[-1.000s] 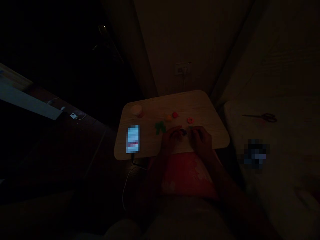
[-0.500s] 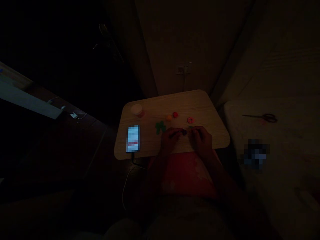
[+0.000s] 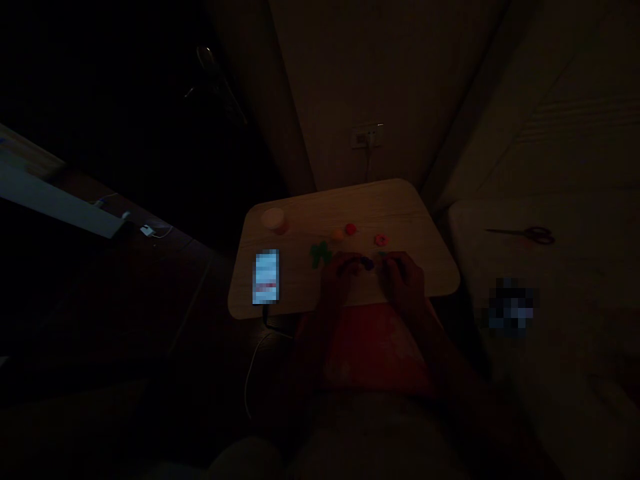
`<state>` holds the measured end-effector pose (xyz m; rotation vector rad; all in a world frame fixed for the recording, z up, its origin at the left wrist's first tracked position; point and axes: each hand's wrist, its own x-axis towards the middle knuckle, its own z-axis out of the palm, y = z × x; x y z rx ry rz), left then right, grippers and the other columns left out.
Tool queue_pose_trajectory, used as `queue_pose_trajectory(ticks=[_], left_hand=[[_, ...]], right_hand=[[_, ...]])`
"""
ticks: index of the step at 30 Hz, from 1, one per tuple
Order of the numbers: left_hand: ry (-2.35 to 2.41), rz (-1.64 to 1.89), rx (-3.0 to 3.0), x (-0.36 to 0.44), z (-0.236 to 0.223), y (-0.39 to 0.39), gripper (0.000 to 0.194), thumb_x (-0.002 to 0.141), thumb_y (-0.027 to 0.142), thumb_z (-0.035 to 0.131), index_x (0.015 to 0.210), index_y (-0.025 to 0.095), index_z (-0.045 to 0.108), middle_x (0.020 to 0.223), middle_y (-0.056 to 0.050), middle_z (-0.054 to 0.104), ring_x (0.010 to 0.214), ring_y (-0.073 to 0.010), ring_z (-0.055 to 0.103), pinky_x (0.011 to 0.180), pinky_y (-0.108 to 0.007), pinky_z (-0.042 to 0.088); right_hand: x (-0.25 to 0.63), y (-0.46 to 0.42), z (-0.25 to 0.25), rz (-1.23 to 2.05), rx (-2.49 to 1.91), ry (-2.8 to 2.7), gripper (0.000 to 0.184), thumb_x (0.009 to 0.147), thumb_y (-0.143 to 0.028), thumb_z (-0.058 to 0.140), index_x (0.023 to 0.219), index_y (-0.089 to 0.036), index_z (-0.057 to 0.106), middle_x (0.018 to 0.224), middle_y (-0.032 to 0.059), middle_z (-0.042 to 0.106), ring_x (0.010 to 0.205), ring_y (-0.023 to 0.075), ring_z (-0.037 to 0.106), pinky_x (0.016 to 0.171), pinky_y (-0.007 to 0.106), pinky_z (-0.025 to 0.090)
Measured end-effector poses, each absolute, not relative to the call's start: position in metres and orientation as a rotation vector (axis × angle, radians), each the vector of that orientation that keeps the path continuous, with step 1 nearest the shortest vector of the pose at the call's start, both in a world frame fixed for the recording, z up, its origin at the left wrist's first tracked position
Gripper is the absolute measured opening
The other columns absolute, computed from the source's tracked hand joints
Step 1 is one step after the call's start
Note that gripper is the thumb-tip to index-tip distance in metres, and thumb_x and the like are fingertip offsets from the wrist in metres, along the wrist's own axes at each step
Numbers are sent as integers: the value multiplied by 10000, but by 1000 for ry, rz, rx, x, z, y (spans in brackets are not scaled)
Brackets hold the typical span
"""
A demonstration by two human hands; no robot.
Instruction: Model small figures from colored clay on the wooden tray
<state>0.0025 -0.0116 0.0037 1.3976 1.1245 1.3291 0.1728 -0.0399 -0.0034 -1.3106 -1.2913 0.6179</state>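
My left hand (image 3: pixel 343 272) is closed, its fingertips on a small dark blue-purple lump (image 3: pixel 367 264) just above the table. Across from it, my right hand (image 3: pixel 404 275) has its fingers curled together. A tiny blue-green bit (image 3: pixel 383 255) shows at the right fingertips; whether they grip it is too dark to tell. Left of my left hand lies a green piece with several lobes (image 3: pixel 320 255). Beyond the hands sit an orange ball (image 3: pixel 338 235), a red ball (image 3: pixel 351 229) and a pink flower-like ring (image 3: pixel 381 240).
The small wooden table (image 3: pixel 400 200) also bears a pale tub (image 3: pixel 273 220) and a lit phone (image 3: pixel 266 277) with a cable. On the pale surface to the right are scissors (image 3: pixel 537 234) and a blurred dark object (image 3: pixel 511 308). A wall socket (image 3: pixel 367 137) is behind the table.
Both hands stay almost in place, with only slight finger movement around the dark lump. The things on the table lie as before. The picture is a little darker.
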Motion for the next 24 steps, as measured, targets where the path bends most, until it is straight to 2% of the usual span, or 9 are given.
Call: queue_pose_trajectory(ticks=[4, 11, 18, 20, 24], left_hand=[[1146, 1298, 1393, 3, 4, -12, 165, 871, 315, 678, 846, 172, 756, 712, -8, 647, 662, -123, 584, 663, -250, 475], [1155, 1239, 1451, 1, 2, -14, 192, 823, 329, 719, 704, 178, 709, 698, -1, 643, 654, -124, 573, 655, -259, 459], [1128, 1302, 1447, 2, 3, -13, 254, 655, 343, 871, 629, 171, 686, 677, -6, 666, 670, -135, 604, 654, -265, 472], [1129, 1278, 1398, 3, 4, -14, 229, 677, 346, 856, 657, 167, 714, 672, -12, 677, 650, -130, 606, 639, -260, 479], [1137, 1232, 1327, 5, 6, -15, 204, 812, 367, 739, 825, 170, 792, 713, -34, 722, 617, -124, 608, 612, -256, 498]], right_hand=[[173, -40, -2, 606, -1323, -1301, 177, 961, -339, 529, 943, -210, 650, 816, 33, 691, 743, 194, 624, 677, 308, 479], [173, -39, -5, 612, -1304, -1303, 170, 964, -335, 528, 942, -213, 645, 813, 25, 687, 731, 188, 625, 682, 307, 484], [174, -40, -5, 606, -1309, -1318, 191, 974, -351, 519, 958, -212, 649, 836, 30, 695, 753, 191, 630, 696, 307, 486], [174, -40, -4, 599, -1315, -1327, 191, 972, -351, 521, 952, -211, 650, 836, 32, 698, 754, 192, 629, 697, 309, 486], [174, -39, -4, 587, -1319, -1327, 188, 965, -354, 525, 938, -213, 647, 828, 35, 702, 756, 199, 631, 696, 312, 491]])
